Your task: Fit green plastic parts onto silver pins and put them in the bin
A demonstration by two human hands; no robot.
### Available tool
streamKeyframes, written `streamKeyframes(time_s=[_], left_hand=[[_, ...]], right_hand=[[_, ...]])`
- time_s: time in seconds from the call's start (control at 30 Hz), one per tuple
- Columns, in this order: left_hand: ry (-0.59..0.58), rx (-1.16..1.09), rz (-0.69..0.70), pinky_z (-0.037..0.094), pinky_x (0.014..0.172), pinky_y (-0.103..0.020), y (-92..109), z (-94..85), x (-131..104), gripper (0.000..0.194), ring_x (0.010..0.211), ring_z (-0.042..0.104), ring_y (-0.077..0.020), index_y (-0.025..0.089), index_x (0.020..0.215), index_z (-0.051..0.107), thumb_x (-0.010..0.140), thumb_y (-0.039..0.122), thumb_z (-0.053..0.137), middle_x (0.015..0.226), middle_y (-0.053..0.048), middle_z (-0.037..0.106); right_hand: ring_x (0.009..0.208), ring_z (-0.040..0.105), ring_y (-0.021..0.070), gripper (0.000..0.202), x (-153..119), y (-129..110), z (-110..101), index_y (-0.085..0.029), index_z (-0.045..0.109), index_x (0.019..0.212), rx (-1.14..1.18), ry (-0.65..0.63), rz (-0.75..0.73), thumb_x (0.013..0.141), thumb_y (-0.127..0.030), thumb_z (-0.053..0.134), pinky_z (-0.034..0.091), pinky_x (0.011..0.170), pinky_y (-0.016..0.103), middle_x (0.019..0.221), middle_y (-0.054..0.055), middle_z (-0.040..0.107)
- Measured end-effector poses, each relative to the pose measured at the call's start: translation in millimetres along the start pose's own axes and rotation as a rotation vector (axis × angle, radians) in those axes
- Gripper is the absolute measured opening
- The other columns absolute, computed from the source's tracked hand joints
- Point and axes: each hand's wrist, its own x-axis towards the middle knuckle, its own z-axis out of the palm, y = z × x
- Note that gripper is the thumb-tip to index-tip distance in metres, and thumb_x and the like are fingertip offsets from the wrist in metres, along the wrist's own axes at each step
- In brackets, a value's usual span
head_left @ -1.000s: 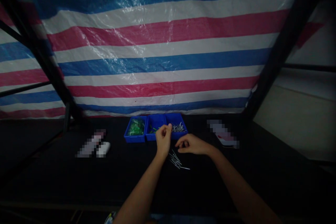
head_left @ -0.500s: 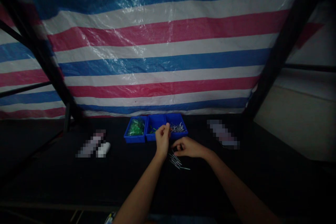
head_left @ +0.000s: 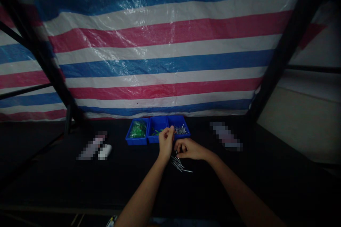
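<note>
My left hand (head_left: 166,141) is closed in front of the blue bins, with thumb and fingers pinched together; what they hold, if anything, is too small to name. Close on its right, my right hand (head_left: 188,148) has its fingers curled inward, their tips partly hidden. Beneath the right hand lie several thin metal pins (head_left: 179,164) on the black table. The right blue bin (head_left: 183,136) contains many small silvery pieces (head_left: 181,129). A few green pieces (head_left: 156,132) lie in the middle blue bin (head_left: 157,120), partly behind my left hand.
The left blue bin (head_left: 137,142) holds green pieces in clear plastic (head_left: 138,128). A white rounded object (head_left: 104,151) and a blurred-out item (head_left: 92,147) are at left on the black table (head_left: 128,181). Another blurred item (head_left: 226,136) lies right. Striped sheeting (head_left: 165,64) hangs behind, between dark posts.
My left hand has shifted slightly right. My right hand stays over the pins with its fingers a little more curled.
</note>
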Motion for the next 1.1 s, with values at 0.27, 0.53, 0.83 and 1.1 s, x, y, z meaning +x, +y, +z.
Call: streamKeyframes(time_s=[0.27,0.53,0.83,1.1], left_hand=[[0.007,0.016,0.009,0.024,0.045,-0.021,1,0.2,0,0.043,0.045,0.031,-0.0066,0.013,0.062,0.053,0.078,0.053,0.046,0.047,0.005,0.035],[-0.023,0.104,0.088,0.026,0.048,-0.021,-2,3.5,-2,0.036,0.048,0.033,-0.0065,0.014,0.061,0.052,0.074,0.048,0.054,0.051,0.005,0.039],[-0.135,0.489,0.202,0.029,0.05,-0.02,0,3.2,-10,0.026,0.052,0.042,-0.008,0.017,0.074,0.059,0.079,0.041,0.049,0.062,0.003,0.052],[-0.131,0.499,0.233,0.032,0.053,-0.021,1,2.7,-10,0.021,0.056,0.045,-0.01,0.017,0.074,0.06,0.079,0.035,0.05,0.067,0.001,0.055]], right_hand=[[0.05,0.048,0.0075,0.015,2,-1,0,-0.015,0.059,0.079,0.121,0.073,-0.036,0.067,-0.022,0.063,0.036,0.047,0.019,0.069,0.0,0.06],[0.051,0.046,0.0075,0.027,-1,-10,-21,-0.018,0.051,0.083,0.244,0.45,-0.122,0.065,-0.031,0.067,0.036,0.05,0.021,0.073,0.0,0.06],[0.045,0.042,0.007,0.03,-3,-5,-21,-0.02,0.053,0.097,-0.015,0.575,-0.123,0.068,-0.023,0.06,0.034,0.045,0.02,0.073,-0.001,0.062],[0.047,0.045,0.0086,0.03,-4,-11,-20,-0.022,0.056,0.099,-0.177,0.581,-0.066,0.069,-0.022,0.057,0.037,0.048,0.021,0.075,0.0,0.065]])
